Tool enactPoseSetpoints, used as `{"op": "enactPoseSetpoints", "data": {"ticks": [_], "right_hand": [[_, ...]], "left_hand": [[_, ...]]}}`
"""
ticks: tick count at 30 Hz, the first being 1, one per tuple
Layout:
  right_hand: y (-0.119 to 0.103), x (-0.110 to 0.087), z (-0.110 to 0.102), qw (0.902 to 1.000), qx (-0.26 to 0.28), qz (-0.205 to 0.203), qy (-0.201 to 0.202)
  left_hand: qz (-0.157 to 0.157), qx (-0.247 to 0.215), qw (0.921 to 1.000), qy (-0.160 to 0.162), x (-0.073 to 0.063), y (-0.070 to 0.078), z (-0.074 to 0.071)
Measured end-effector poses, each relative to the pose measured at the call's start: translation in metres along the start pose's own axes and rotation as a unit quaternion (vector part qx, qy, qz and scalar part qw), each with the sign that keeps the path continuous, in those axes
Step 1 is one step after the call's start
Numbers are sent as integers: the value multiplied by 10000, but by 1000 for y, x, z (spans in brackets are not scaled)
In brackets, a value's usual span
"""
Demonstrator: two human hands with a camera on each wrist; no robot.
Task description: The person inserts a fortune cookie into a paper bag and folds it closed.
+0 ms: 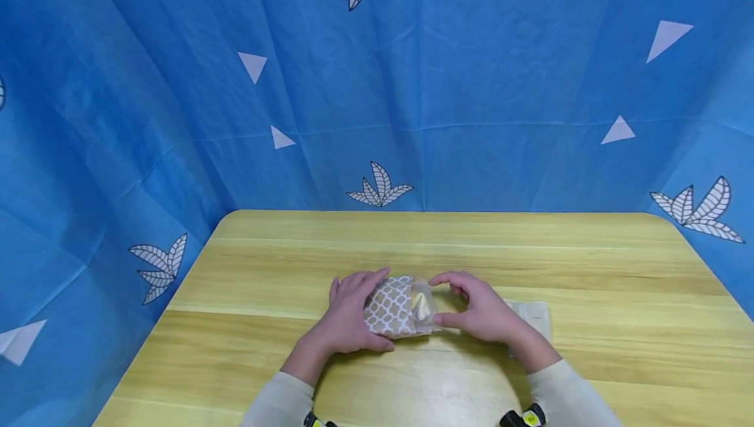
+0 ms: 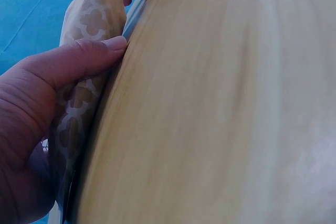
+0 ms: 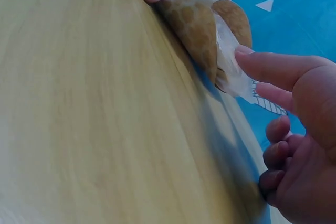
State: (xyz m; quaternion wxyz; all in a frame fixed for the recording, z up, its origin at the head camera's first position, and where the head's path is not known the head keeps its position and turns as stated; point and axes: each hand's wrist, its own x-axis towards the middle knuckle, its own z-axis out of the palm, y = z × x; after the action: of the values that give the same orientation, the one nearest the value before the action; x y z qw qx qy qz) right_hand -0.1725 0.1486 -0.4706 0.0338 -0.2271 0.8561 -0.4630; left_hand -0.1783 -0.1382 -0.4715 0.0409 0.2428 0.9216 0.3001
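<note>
A small brown paper bag point(image 1: 389, 306) with a white lattice pattern lies on the table, its mouth turned to the right. My left hand point(image 1: 349, 319) grips it across its width, thumb along the near side and fingers over the far side. Out of the mouth pokes a clear plastic packet point(image 1: 423, 306) with something pale and shiny inside. Thumb and index finger of my right hand point(image 1: 480, 309) hold the packet's far and near edges. In the right wrist view the thumb lies against the plastic point(image 3: 233, 61), while the other fingers curl beside it. Most of the packet is hidden inside the bag.
A flat, pale, clear-looking packet point(image 1: 538, 317) lies to the right, partly under the right wrist. Both rest on a light wooden table point(image 1: 265, 270). Behind it and at the left hangs a blue curtain point(image 1: 471, 73) with leaf and triangle prints.
</note>
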Motion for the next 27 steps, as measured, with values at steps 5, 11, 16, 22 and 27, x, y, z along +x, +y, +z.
{"op": "enactPoseSetpoints", "data": {"ticks": [5, 11, 16, 22, 27], "right_hand": [[-2, 2, 4, 9998, -65, -178, 79], [-4, 5, 13, 9993, -251, -126, 250], [-7, 8, 20, 9984, -415, -9, 395], [-7, 8, 19, 9985, -122, 208, 500], [-5, 5, 14, 9984, 112, 245, 500]], "left_hand": [[-49, 73, 10000, -19, 1, 2, -1], [-23, 97, 9999, -27, 1, 2, -1], [-9, 115, 9999, -19, 0, 2, 0], [6, 79, 10000, 10, 0, 2, 0], [-7, 45, 10000, 17, 0, 1, 0]]}}
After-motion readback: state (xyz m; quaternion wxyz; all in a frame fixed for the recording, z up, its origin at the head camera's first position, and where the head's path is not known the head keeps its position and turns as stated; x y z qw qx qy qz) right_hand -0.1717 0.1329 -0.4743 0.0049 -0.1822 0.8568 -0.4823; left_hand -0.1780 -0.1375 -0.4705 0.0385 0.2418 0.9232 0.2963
